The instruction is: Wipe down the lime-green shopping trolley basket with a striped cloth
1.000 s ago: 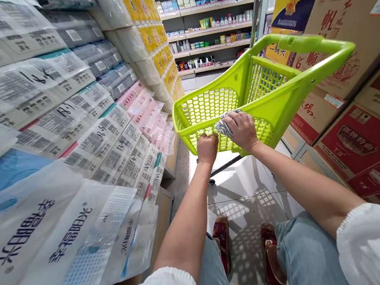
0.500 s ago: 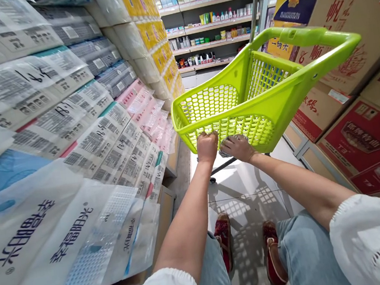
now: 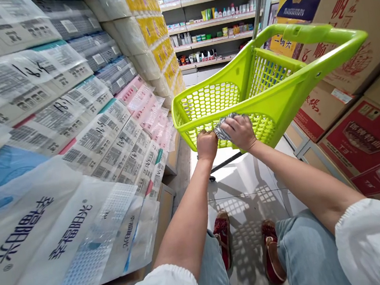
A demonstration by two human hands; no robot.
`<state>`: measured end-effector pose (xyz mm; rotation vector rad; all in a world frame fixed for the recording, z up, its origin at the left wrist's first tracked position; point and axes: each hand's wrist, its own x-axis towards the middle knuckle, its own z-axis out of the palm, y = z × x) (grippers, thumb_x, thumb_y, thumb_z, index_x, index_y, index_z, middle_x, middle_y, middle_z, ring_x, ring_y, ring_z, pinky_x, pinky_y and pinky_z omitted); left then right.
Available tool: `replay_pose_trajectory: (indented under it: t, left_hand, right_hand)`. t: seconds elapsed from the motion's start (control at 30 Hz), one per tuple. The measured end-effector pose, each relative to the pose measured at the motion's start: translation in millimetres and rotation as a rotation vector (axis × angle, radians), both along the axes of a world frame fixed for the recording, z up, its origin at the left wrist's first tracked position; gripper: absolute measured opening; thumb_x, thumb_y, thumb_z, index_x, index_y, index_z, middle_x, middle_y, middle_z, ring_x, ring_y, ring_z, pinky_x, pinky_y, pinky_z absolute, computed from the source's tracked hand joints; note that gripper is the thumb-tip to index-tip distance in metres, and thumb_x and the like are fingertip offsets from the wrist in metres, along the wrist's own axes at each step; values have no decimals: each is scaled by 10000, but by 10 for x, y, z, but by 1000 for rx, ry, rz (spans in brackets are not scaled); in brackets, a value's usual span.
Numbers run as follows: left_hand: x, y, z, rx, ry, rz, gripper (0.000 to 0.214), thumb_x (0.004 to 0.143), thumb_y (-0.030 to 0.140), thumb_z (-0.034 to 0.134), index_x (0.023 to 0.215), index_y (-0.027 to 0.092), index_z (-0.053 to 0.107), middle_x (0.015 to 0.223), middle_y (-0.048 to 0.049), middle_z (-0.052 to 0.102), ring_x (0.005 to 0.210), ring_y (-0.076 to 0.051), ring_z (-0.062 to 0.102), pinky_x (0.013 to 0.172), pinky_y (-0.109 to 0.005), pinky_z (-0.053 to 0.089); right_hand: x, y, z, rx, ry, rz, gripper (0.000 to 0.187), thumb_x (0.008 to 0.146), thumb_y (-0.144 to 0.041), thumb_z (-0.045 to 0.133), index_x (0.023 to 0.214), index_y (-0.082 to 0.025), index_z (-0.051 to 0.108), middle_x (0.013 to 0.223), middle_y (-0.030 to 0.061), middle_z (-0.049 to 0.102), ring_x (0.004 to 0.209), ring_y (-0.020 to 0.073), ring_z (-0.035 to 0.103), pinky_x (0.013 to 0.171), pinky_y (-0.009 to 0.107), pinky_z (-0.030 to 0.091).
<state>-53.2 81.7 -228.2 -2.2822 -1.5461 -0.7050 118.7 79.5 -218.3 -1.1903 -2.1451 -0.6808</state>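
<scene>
A lime-green plastic shopping cart point(image 3: 285, 97) with latticed walls stands in front of me, its handle up at the right. My left hand point(image 3: 206, 145) is a fist at the lower part of the cart's near wall. Its fingers seem hooked into the lattice, though their tips are hidden. Beside it, my right hand point(image 3: 240, 131) presses a crumpled grey-and-white cloth point(image 3: 222, 128) to the same wall. The palm covers part of the cloth.
Packaged paper goods point(image 3: 66, 107) are stacked along the left. Yellow-and-white tissue packs point(image 3: 153, 39) rise behind them. Cardboard cartons point(image 3: 361, 138) line the right side. Shelves of bottles and boxes point(image 3: 212, 20) stand at the back, beyond the tiled floor point(image 3: 238, 192).
My right hand has moved up the cart's wall with the cloth, from near its bottom edge onto the lattice. The left hand stays in about the same place.
</scene>
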Motion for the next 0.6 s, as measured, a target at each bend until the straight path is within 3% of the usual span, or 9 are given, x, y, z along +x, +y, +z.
replay_pose_trajectory:
  t: [0.17, 0.27, 0.37, 0.53, 0.6]
  left_hand:
    - [-3, 31, -4, 45, -36, 12, 399, 954, 269, 347, 774, 149, 682, 669, -99, 659, 732, -188, 590, 794, -333, 430]
    - [6, 27, 2, 17, -79, 15, 399, 955, 296, 361, 771, 150, 683, 672, -100, 661, 740, -187, 590, 796, -333, 428]
    - [16, 8, 14, -8, -93, 17, 382, 952, 288, 373, 790, 145, 687, 693, -107, 666, 773, -196, 594, 807, -339, 423]
    - [29, -29, 48, -30, -36, 56, 380, 952, 257, 347, 834, 133, 686, 712, -121, 666, 787, -209, 589, 767, -336, 421]
    - [30, -41, 60, -34, -8, 69, 390, 955, 255, 332, 844, 136, 686, 709, -117, 667, 775, -208, 586, 744, -327, 417]
  right_hand:
    - [19, -112, -538, -110, -179, 85, 275, 941, -248, 394, 1125, -305, 591, 1146, 29, 621, 969, 208, 478, 839, 393, 270]
    - [51, -148, -629, -139, -290, 151, 268, 941, -223, 388, 1091, -286, 601, 1107, 24, 636, 952, 198, 485, 818, 380, 271]
    - [68, -112, -416, -82, -244, 114, 272, 944, -238, 385, 1107, -281, 598, 1089, 35, 638, 933, 197, 490, 800, 371, 279]
    - [58, -3, 275, 97, 21, -50, 286, 945, -304, 393, 1148, -265, 590, 1186, 69, 594, 1032, 226, 468, 874, 385, 272]
    - [52, 23, 435, 150, 121, -102, 290, 943, -312, 394, 1147, -251, 592, 1198, 81, 586, 1046, 233, 461, 894, 393, 267]
